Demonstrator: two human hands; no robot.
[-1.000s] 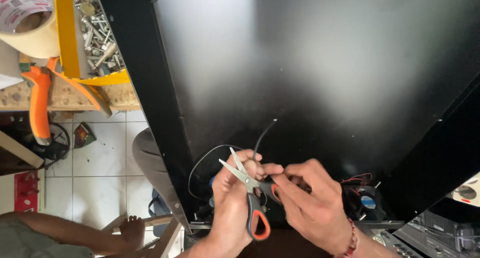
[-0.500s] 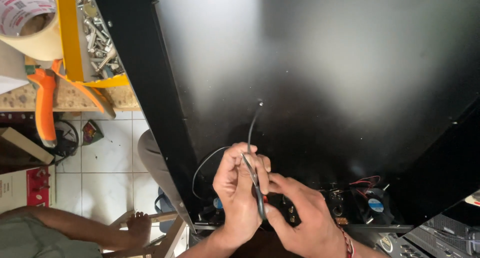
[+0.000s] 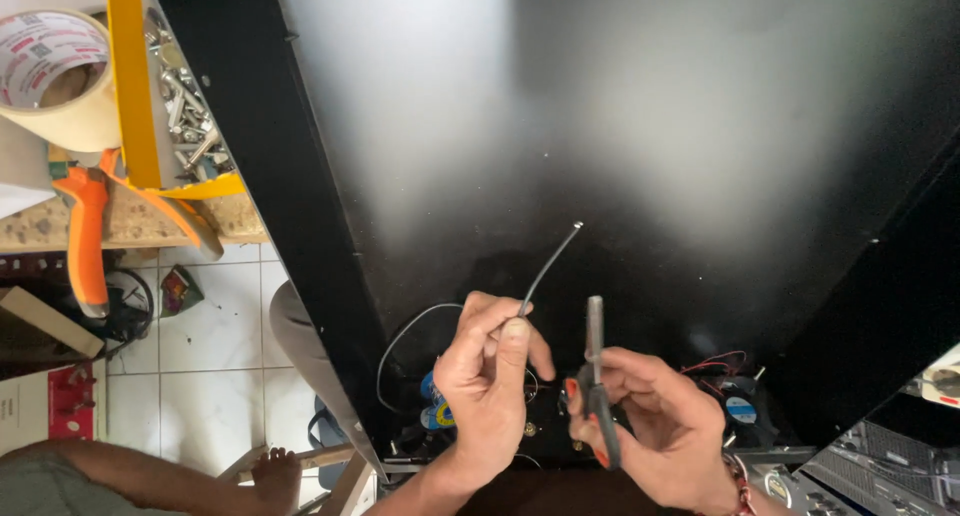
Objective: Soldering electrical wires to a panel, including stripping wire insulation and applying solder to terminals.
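A: What is held by the left hand?

B: A thin grey wire is pinched between thumb and fingers, its free end tilted up over the black panel.

A: And the right hand?

B: It is clamped on orange-handled scissors (blades together, pointing up), just beside the wire, not touching.
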